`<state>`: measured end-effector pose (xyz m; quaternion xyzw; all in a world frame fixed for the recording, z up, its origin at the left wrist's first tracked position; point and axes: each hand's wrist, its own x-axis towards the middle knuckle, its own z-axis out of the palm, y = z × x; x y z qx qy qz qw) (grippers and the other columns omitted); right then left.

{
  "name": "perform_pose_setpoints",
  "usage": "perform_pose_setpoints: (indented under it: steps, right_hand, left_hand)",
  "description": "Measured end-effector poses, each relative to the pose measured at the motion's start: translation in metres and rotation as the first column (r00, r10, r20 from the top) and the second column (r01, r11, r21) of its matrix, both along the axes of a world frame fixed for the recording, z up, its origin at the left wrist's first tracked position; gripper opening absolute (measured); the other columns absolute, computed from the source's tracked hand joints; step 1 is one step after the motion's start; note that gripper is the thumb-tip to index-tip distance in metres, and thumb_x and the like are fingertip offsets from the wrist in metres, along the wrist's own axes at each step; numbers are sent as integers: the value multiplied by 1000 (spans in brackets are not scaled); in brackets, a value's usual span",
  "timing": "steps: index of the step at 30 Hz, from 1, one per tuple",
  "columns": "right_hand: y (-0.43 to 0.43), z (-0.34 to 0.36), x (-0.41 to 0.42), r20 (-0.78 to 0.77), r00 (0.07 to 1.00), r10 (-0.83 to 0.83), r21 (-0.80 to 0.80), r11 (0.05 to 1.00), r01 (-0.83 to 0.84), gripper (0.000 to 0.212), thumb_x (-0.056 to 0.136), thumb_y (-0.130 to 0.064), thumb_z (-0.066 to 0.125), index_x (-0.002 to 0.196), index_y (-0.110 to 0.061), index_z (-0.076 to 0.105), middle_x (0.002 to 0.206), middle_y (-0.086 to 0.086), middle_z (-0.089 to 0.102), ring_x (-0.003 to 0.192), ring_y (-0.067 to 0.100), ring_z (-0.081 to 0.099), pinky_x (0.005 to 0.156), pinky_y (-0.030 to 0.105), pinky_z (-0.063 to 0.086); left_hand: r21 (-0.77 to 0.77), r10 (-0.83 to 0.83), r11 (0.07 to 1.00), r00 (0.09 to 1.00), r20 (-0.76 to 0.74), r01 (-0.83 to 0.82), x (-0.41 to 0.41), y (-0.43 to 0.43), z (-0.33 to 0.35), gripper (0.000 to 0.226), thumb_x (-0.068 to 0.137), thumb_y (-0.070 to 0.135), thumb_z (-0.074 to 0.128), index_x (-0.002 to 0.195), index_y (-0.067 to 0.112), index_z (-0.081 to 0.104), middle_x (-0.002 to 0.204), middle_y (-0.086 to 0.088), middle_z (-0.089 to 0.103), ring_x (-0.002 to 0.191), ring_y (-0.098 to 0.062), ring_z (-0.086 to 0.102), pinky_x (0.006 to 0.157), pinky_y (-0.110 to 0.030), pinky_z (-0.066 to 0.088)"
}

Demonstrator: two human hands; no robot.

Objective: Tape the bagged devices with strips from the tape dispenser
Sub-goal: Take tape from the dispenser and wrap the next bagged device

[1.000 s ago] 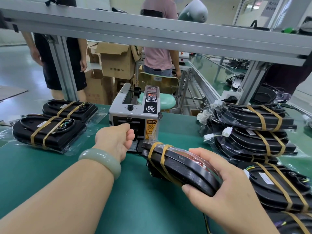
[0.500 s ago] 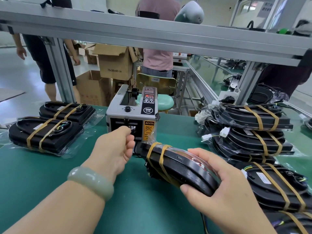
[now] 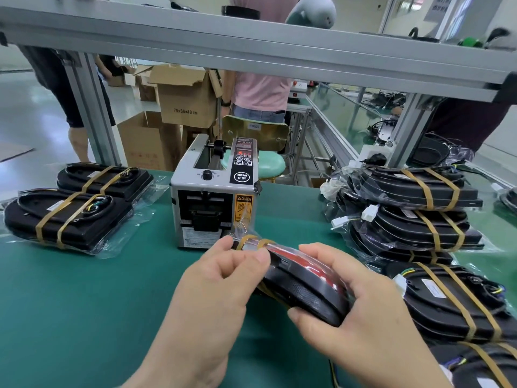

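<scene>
1. The right hand (image 3: 361, 312) is grasping the near end of a bagged device (image 3: 305, 287). Its thumb is pressing on the near edge and its fingers are wrapping over the top. The device is being held tilted on its edge, above the green surface (image 3: 84, 303) and in front of the person.
2. The left hand (image 3: 223, 278) is curling its fingers against the far end of the same device, with thumb and fingertips pinching at the bag just beside two tan bands (image 3: 246, 239). Whether a tape strip is lying between those fingers cannot be told.
3. At the near right, another banded device (image 3: 453, 301) is lying flat in its bag, just beside the right hand.
4. Just beyond the hands, the tape dispenser (image 3: 212, 197) is standing upright at the middle of the surface, with its outlet facing the person.
5. Farther right, a stack of banded devices (image 3: 414, 214) is leaning in clear bags, with white connectors poking out on its left side.
6. On the left, two banded devices (image 3: 67, 217) are lying flat in bags, one behind the other, well apart from the dispenser.
7. An aluminium frame rail (image 3: 251, 49) is crossing overhead.
8. Behind it, a green chair (image 3: 254, 135) and cardboard boxes (image 3: 184, 99) are sitting on the floor, and a person in a pink shirt (image 3: 260, 91) is standing there.
</scene>
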<state>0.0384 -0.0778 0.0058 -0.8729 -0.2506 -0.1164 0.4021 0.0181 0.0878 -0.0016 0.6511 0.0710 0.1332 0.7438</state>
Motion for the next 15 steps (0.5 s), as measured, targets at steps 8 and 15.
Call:
perform_pose_setpoints:
  steps: [8, 15]
  right_hand:
    - [1, 0, -1, 18, 1000, 8, -32, 999, -8, 56, 53, -45, 65, 106, -56, 52, 88, -22, 67, 74, 8, 65, 62, 17, 49]
    - [1, -1, -1, 26, 1000, 7, -30, 1000, -6, 56, 54, -45, 66, 107, -54, 52, 90, -22, 66, 75, 7, 65, 62, 17, 50]
  left_hand:
    - [81, 5, 997, 999, -53, -1, 0, -4, 0, 17, 74, 40, 66, 70, 28, 78, 84, 51, 57, 120, 31, 21, 110, -29, 20]
    - [75, 57, 996, 997, -45, -53, 2, -11, -2, 20, 83, 29, 65, 67, 26, 78, 73, 54, 52, 122, 27, 21, 104, -26, 21]
